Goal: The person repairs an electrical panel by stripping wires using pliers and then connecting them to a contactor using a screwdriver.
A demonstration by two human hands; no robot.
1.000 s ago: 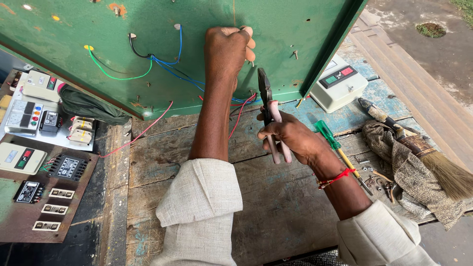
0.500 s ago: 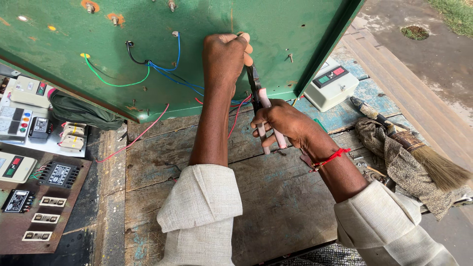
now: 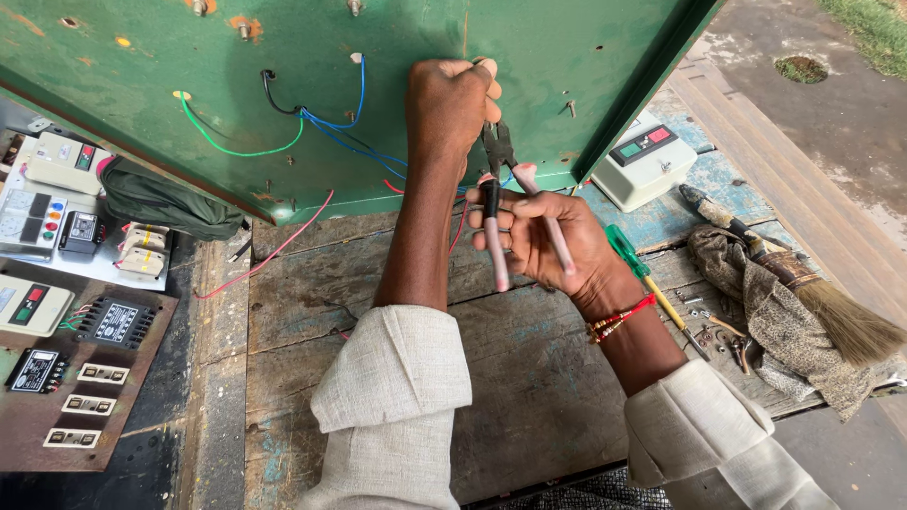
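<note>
My pliers (image 3: 505, 189) stand nearly upright in front of the green metal panel (image 3: 312, 104), their dark nose up against the panel's lower part and their pinkish handles pointing down toward me; my right hand (image 3: 548, 241) grasps those handles, fingers wrapped round them with the handles spread a little apart; my left hand (image 3: 452, 104) is clenched into a fist just above the nose, pressed close to the panel, and I cannot tell what it pinches inside; blue wires (image 3: 350, 132) run from holes in the panel down toward my fist, a green wire (image 3: 236, 146) loops to their left, and a red wire (image 3: 274, 250) trails from the panel's bottom edge onto the worn wooden table (image 3: 312, 312); a red thread bracelet (image 3: 619, 319) sits on my right wrist; just right of that wrist a green-handled screwdriver (image 3: 633, 264) lies on the boards; farther right lie a broom (image 3: 812, 293) across a crumpled rag (image 3: 756, 321), and a pale switch box (image 3: 647, 165) stands near the panel's corner; well to my left, electrical meters and switches (image 3: 66, 236) are spread out.
</note>
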